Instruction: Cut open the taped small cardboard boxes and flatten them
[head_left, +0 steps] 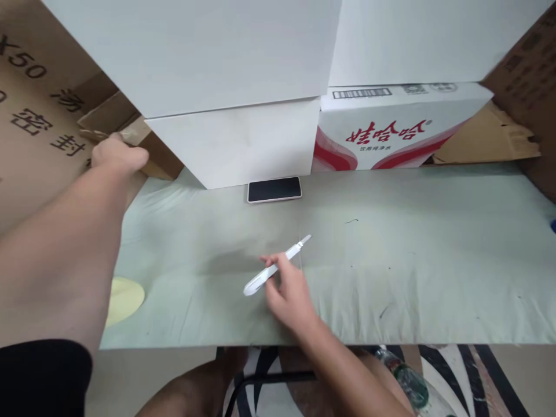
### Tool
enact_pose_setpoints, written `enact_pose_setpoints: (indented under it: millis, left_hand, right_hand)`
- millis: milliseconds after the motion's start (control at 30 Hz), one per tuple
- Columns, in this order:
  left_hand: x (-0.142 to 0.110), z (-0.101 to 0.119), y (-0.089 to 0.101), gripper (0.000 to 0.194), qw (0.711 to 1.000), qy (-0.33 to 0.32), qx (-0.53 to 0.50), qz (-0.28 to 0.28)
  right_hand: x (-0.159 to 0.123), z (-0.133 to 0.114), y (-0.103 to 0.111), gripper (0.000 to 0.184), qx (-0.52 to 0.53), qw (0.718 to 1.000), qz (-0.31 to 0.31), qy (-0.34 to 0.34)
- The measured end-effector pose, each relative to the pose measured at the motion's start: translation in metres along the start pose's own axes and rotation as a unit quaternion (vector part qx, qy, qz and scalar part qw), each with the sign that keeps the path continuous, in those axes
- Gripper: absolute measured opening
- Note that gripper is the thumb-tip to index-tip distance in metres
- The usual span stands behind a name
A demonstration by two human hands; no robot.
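Observation:
My right hand (289, 286) is closed around a slim white craft knife (266, 278) above the middle of the cloth-covered table. Its narrow tip points up and to the right. At the far left, my left hand (117, 155) reaches to an open brown cardboard box (158, 153), at its near upper edge. The thumb sticks out to the right, but the other fingers are hidden, so whether they grip anything does not show. Beyond the knife, a phone (274, 190) with a dark screen lies flat against the foot of a white box (243, 145).
White boxes stand along the back, one with red lettering (386, 136). A large printed carton (39, 127) is at left, brown cardboard (482, 139) at right. A pale yellow disc (125, 300) lies partly behind my left forearm. Below the table edge is a plastic bottle (412, 385).

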State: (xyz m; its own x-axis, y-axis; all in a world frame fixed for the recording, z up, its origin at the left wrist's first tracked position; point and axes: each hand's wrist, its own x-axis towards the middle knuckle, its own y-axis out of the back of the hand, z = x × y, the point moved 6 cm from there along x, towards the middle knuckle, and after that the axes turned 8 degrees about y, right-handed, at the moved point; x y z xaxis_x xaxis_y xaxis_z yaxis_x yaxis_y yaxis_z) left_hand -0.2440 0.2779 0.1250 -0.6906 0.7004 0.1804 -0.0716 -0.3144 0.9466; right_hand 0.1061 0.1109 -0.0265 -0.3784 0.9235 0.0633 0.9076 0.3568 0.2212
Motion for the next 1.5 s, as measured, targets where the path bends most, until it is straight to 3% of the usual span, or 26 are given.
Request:
enact_pose_setpoints:
  millis: [100,167,300,367,467,533,633,733,800,867,967,1000,1100,1133,1233,1333,1400,1500]
  left_hand:
    - [-0.009,-0.006,0.0,0.056,0.996,0.081,0.039,-0.016]
    - [-0.025,-0.002,0.004,0.059,0.992,0.075,0.088,-0.04]
    - [-0.082,0.012,0.029,0.048,0.961,-0.026,0.265,-0.071]
    - [-0.121,0.021,0.048,0.033,0.95,-0.115,0.284,-0.057]
    - [-0.183,0.025,0.066,0.021,0.937,-0.195,0.279,-0.074]
    - [-0.224,0.023,0.071,0.021,0.931,-0.212,0.286,-0.079]
    - [-0.294,0.034,0.069,0.023,0.937,-0.288,0.175,-0.089]
    - [-0.36,0.053,0.066,0.033,0.933,-0.329,0.046,-0.137]
    - [-0.397,0.069,0.072,0.037,0.912,-0.371,-0.049,-0.167]
    - [-0.419,0.077,0.082,0.04,0.887,-0.399,-0.132,-0.191]
    - [-0.418,0.07,0.09,0.021,0.842,-0.396,-0.255,-0.264]
    - [-0.404,0.061,0.092,0.013,0.842,-0.37,-0.311,-0.24]
    - [-0.347,0.023,0.088,0.013,0.851,-0.27,-0.448,-0.043]
    - [-0.332,0.017,0.075,0.017,0.849,-0.261,-0.457,-0.052]
    - [-0.306,0.016,0.021,0.042,0.833,-0.252,-0.443,-0.213]
    - [-0.302,0.017,-0.005,0.052,0.791,-0.227,-0.49,-0.286]
    - [-0.302,0.015,-0.007,0.054,0.773,-0.21,-0.529,-0.281]
    - [-0.304,0.008,-0.005,0.055,0.78,-0.201,-0.534,-0.255]
  right_hand:
    - [0.006,0.003,0.011,0.022,-0.014,0.999,0.019,-0.046]
    - [0.008,-0.005,0.014,0.021,-0.022,0.998,0.024,-0.052]
    - [0.003,-0.025,0.018,0.017,-0.001,0.999,0.046,-0.007]
    - [-0.007,-0.03,0.022,0.019,0.011,0.999,0.047,0.011]
    - [-0.028,-0.029,0.03,0.019,0.021,0.999,0.038,0.023]
    - [-0.043,-0.027,0.038,0.02,0.024,0.998,0.044,0.028]
    - [-0.062,-0.03,0.055,0.027,0.014,0.994,0.088,0.066]
    - [-0.071,-0.05,0.075,0.025,0.053,0.975,0.147,0.156]
    - [-0.069,-0.067,0.084,0.021,0.073,0.961,0.156,0.215]
    - [-0.061,-0.082,0.088,0.018,0.074,0.957,0.119,0.254]
    - [-0.051,-0.094,0.088,0.016,0.031,0.958,0.039,0.282]
    - [-0.048,-0.094,0.088,0.016,0.006,0.958,0.021,0.286]
    - [-0.045,-0.089,0.084,0.023,-0.085,0.952,-0.025,0.295]
    - [-0.045,-0.087,0.081,0.024,-0.118,0.946,-0.036,0.3]
    - [-0.046,-0.081,0.074,0.025,-0.202,0.927,-0.048,0.312]
    - [-0.047,-0.082,0.073,0.025,-0.219,0.917,-0.003,0.333]
    - [-0.05,-0.086,0.082,0.024,-0.194,0.908,0.073,0.363]
    - [-0.063,-0.087,0.106,0.027,-0.138,0.878,0.215,0.404]
